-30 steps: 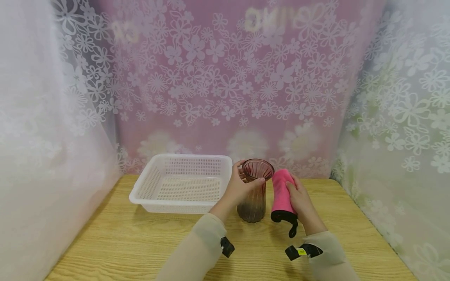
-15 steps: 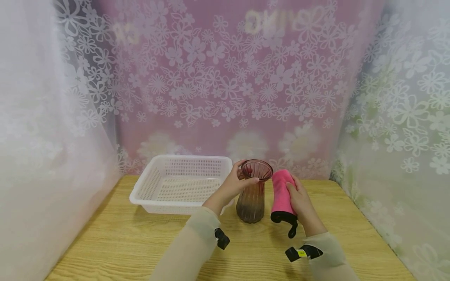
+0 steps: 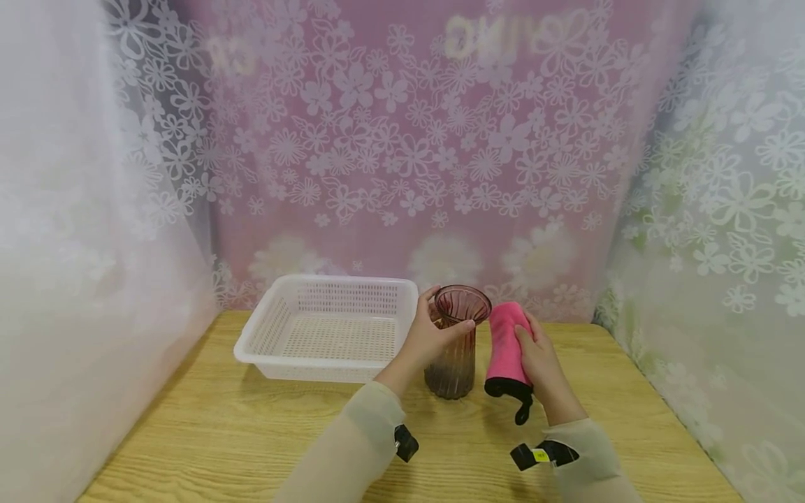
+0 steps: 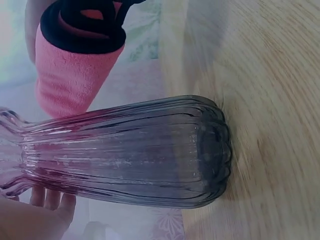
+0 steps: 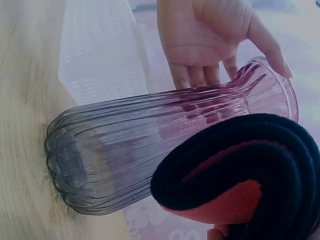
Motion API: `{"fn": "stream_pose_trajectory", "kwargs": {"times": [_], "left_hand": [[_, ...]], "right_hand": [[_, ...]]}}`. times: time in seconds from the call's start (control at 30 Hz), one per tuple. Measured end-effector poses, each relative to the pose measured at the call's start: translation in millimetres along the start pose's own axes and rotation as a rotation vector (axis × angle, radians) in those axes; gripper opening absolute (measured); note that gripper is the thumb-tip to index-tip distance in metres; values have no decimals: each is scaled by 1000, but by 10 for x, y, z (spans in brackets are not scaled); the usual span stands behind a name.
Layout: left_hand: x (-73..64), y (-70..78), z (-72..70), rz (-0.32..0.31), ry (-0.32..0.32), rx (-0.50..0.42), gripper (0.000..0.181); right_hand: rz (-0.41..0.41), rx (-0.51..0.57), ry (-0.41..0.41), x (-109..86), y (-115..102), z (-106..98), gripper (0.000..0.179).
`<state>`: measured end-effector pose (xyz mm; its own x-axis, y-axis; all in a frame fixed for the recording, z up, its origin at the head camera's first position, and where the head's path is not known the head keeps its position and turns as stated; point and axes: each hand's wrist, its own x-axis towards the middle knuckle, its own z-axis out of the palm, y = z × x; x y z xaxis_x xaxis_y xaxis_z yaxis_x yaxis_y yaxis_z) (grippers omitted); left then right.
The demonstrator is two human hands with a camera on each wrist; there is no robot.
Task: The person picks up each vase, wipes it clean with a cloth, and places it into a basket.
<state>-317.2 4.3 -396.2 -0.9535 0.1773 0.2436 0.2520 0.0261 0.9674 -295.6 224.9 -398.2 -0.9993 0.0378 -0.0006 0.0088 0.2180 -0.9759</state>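
Note:
A ribbed glass vase [image 3: 454, 370], pink at its flared mouth and grey towards the base, stands on the wooden table. My left hand [image 3: 423, 342] holds it just below the rim, thumb in front and fingers behind, as the right wrist view shows of the left hand [image 5: 205, 35] too. To the right of the vase, my right hand [image 3: 542, 363] grips a rolled or folded pink cloth [image 3: 506, 342] with black edging and a dangling black loop. In the left wrist view the cloth [image 4: 75, 75] is close beside the vase [image 4: 125, 155]; whether they touch I cannot tell.
A white perforated plastic basket [image 3: 258, 372] sits to the left, directly beside the left hand. The wood-grain table [image 3: 207, 440] is enclosed by flower-patterned curtains [image 3: 377, 154] at the back and sides. Small black devices [image 3: 544, 455] are strapped to both wrists.
The left hand shifted left with a slight turn of the vase half a second ago, and has now come back right. The right hand and cloth have stayed nearly still.

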Motion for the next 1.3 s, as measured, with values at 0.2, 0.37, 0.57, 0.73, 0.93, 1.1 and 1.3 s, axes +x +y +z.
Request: {"fn": "stream_pose_trajectory", "kwargs": {"times": [0.2, 0.37, 0.57, 0.73, 0.93, 1.1, 1.3], "left_hand": [[22, 9, 0, -6, 6, 6, 95], [49, 2, -49, -2, -35, -34, 91], [74, -25, -97, -21, -84, -81, 89], [78, -31, -97, -37, -83, -57, 92], [75, -56, -98, -45, -83, -49, 91], [72, -67, -99, -39, -84, -45, 91], [76, -71, -93, -26, -87, -58, 88]], "right_hand": [[-23, -24, 26, 0, 4, 10, 61], [-70, -59, 59, -18, 6, 39, 60], [-138, -62, 100, -50, -6, 86, 61], [-208, -36, 153, -67, -50, 148, 60], [-350, -5, 254, -53, -55, 283, 56], [-461, 21, 349, -19, -30, 432, 54], [-549, 62, 408, 56, -21, 598, 55]]}}
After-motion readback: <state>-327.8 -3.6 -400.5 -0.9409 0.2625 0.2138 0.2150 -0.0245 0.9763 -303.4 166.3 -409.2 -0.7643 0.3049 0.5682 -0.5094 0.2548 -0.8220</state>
